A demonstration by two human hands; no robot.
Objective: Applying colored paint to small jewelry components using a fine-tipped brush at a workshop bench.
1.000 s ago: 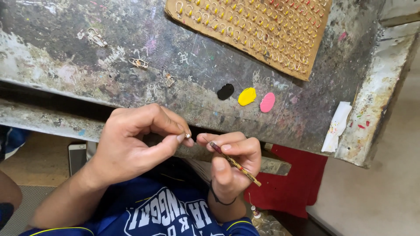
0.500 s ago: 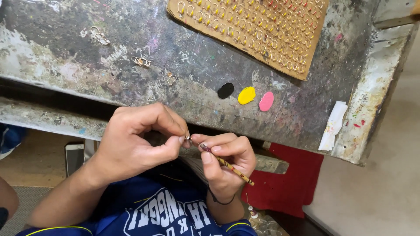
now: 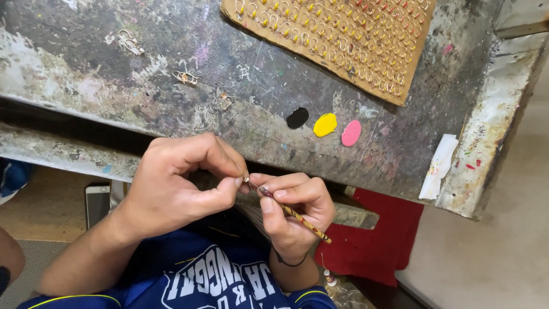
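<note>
**Fine brush held tip-up-left against a tiny metal piece at the bench edge**

From my feed, the right hand [image 3: 294, 214] is closed around a thin brush [image 3: 294, 214], pinched between thumb and fingers like a pen. Its long axis runs on a diagonal: the dark tip points up and to the left, toward the other hand, and the patterned yellowish handle end sticks out low and to the right, past the knuckles.

The left hand [image 3: 171, 183] is curled shut, thumb and forefinger pressed together on a small metal piece [image 3: 246, 179]. That piece is too small for me to make out its shape; only a glint shows at the fingertips. The brush tip sits just beside it, and I cannot tell whether the two touch.

Both hands hover in front of the near edge of the worn workbench [image 3: 171, 68], above my view of a blue shirt [image 3: 217, 280].

On the bench top, three paint blobs lie in a row: black [image 3: 297, 118], yellow [image 3: 325, 124] and pink [image 3: 351, 133]. Beyond them rests a cardboard sheet [image 3: 343, 34] lined with rows of small hooks. A few loose wire pieces [image 3: 185, 76] are scattered to the left. A phone [image 3: 97, 203] lies on the floor below, and a red cloth [image 3: 377, 240] sits under the bench at right.
</note>
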